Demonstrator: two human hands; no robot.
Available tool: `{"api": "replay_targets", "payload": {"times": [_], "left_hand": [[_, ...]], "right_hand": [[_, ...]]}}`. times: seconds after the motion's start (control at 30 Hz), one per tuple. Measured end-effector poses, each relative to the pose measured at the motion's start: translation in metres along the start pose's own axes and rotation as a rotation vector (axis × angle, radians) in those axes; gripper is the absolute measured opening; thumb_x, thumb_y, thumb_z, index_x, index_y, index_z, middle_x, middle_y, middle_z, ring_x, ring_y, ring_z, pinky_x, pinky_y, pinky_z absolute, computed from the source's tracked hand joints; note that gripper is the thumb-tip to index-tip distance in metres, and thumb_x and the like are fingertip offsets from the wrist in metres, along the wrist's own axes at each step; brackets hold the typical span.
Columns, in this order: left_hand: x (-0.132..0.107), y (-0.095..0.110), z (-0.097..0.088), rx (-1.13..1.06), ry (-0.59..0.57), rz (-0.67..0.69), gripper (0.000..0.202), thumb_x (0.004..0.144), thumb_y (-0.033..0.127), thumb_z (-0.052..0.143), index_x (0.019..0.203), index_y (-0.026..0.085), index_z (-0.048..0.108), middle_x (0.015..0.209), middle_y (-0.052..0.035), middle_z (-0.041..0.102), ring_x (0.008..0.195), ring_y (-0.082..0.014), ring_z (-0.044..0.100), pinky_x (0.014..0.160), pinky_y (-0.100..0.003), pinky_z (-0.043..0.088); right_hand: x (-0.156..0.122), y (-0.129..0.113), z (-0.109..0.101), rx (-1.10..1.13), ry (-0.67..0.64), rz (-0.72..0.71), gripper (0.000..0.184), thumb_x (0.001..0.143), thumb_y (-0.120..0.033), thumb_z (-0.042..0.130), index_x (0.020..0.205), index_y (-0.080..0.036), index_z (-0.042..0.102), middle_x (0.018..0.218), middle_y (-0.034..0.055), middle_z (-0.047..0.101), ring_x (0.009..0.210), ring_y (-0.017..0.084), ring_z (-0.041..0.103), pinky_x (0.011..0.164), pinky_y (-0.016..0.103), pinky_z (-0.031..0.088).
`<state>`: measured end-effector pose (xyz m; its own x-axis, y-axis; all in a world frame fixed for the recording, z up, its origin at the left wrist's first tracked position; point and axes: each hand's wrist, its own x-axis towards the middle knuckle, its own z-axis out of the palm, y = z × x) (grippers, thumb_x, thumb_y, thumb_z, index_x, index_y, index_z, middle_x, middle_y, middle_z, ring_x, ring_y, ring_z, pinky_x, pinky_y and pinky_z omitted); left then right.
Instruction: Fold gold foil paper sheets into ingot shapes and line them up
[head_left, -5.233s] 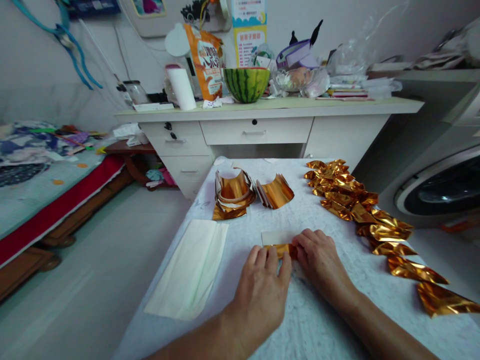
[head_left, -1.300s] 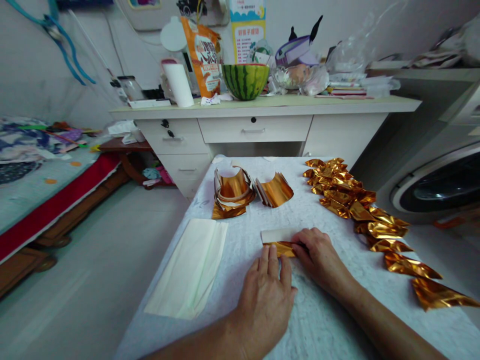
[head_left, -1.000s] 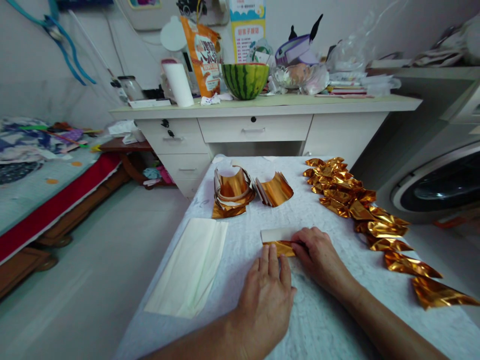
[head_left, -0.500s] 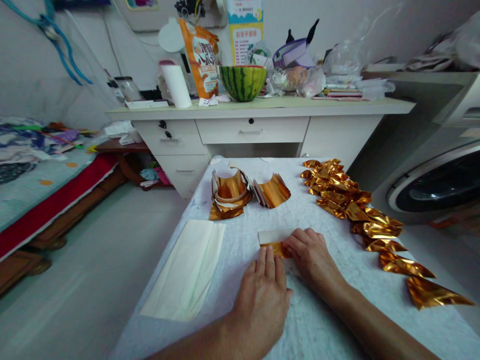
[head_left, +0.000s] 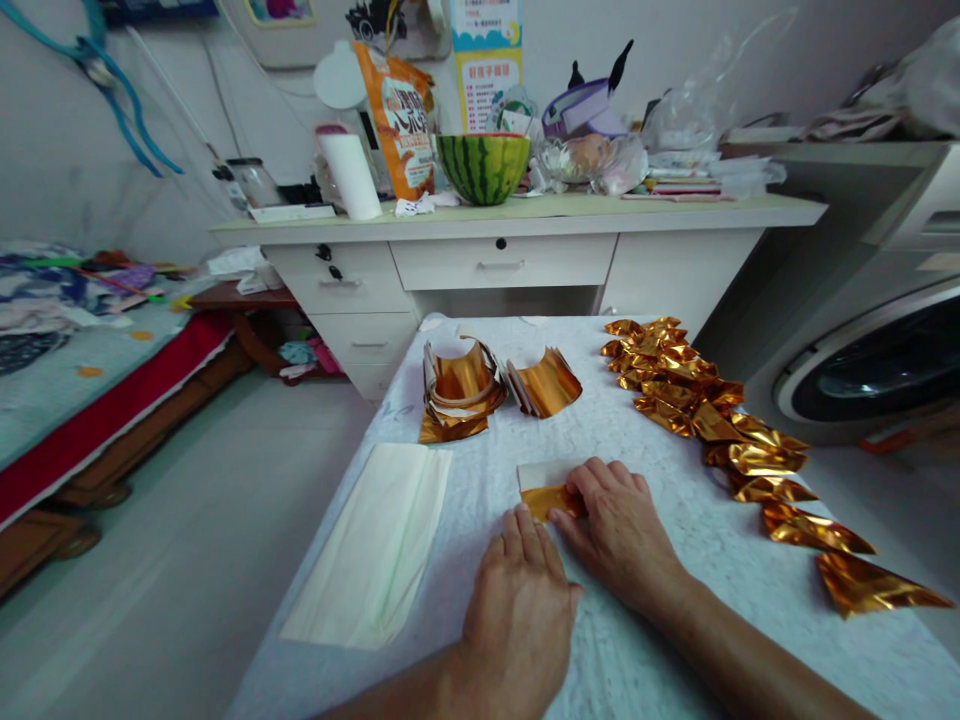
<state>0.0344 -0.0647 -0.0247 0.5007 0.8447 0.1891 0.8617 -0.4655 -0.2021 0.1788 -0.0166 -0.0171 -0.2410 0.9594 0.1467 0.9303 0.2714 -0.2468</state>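
A small sheet of gold foil paper (head_left: 546,502) lies on the cloth-covered table with its near part folded over, gold side up. Its white back (head_left: 544,475) shows along the far strip. My left hand (head_left: 521,610) lies flat, fingers stretched forward, the tips at the near edge of the fold. My right hand (head_left: 626,525) has its fingers and thumb bent around the right end of the sheet, covering that end. Left of my hands is a folded pale paper sheet (head_left: 371,545). Beyond them stand two curled stacks of gold foil sheets (head_left: 461,380) (head_left: 551,382).
Several folded gold foil pieces (head_left: 765,460) run in a row down the table's right side. A white desk (head_left: 502,262) stands at the far end, bearing half a watermelon (head_left: 484,168). A washing machine (head_left: 862,270) is at the right, a bed (head_left: 112,375) at the left.
My left hand has slid slightly back toward me, showing more of the gold fold. My right thumb has come out to the sheet's near edge.
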Motion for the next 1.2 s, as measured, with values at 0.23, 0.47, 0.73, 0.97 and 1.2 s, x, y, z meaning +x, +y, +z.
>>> {"api": "replay_targets", "payload": {"times": [0.23, 0.47, 0.73, 0.97, 1.2], "left_hand": [[0.002, -0.001, -0.004, 0.016, -0.055, 0.023, 0.058, 0.083, 0.049, 0.065, 0.115, 0.001, 0.068, 0.117, -0.0294, 0.064, 0.107, -0.0362, 0.065, 0.081, -0.042, 0.054], [0.001, -0.002, -0.005, 0.015, -0.071, 0.041, 0.059, 0.083, 0.046, 0.066, 0.115, -0.003, 0.067, 0.118, -0.0323, 0.062, 0.107, -0.0381, 0.064, 0.080, -0.043, 0.055], [0.001, -0.003, -0.003, 0.035, -0.054, 0.050, 0.059, 0.083, 0.046, 0.065, 0.115, -0.003, 0.066, 0.118, -0.0316, 0.063, 0.108, -0.0375, 0.064, 0.082, -0.042, 0.055], [-0.001, -0.006, -0.003, 0.028, -0.072, 0.079, 0.057, 0.085, 0.046, 0.064, 0.118, 0.000, 0.065, 0.122, -0.0308, 0.061, 0.113, -0.0376, 0.061, 0.086, -0.043, 0.053], [0.001, -0.003, -0.004, 0.063, -0.104, 0.084, 0.059, 0.087, 0.045, 0.061, 0.132, 0.008, 0.055, 0.124, -0.0296, 0.060, 0.111, -0.0387, 0.061, 0.081, -0.045, 0.051]], "right_hand": [[-0.001, 0.001, 0.004, 0.000, 0.026, -0.005, 0.020, 0.086, -0.042, 0.061, 0.088, -0.022, 0.057, 0.090, 0.0057, 0.058, 0.084, 0.025, 0.048, 0.072, 0.037, 0.031], [-0.004, 0.021, 0.004, 0.051, 0.028, 0.039, 0.014, 0.084, -0.033, 0.063, 0.097, -0.026, 0.061, 0.095, 0.0061, 0.057, 0.086, 0.026, 0.049, 0.072, 0.037, 0.032], [-0.010, 0.050, -0.001, -0.017, 0.052, 0.084, 0.029, 0.085, -0.037, 0.062, 0.113, -0.030, 0.060, 0.103, 0.0081, 0.057, 0.091, 0.028, 0.050, 0.072, 0.037, 0.032], [-0.010, 0.061, -0.002, 0.081, 0.067, 0.075, 0.030, 0.082, -0.028, 0.063, 0.110, -0.022, 0.053, 0.101, 0.0082, 0.058, 0.091, 0.027, 0.052, 0.074, 0.037, 0.037], [-0.009, 0.051, -0.020, 0.259, 0.080, -0.182, 0.009, 0.083, -0.017, 0.055, 0.091, -0.022, 0.056, 0.100, 0.0084, 0.058, 0.093, 0.025, 0.051, 0.078, 0.038, 0.040]]}}
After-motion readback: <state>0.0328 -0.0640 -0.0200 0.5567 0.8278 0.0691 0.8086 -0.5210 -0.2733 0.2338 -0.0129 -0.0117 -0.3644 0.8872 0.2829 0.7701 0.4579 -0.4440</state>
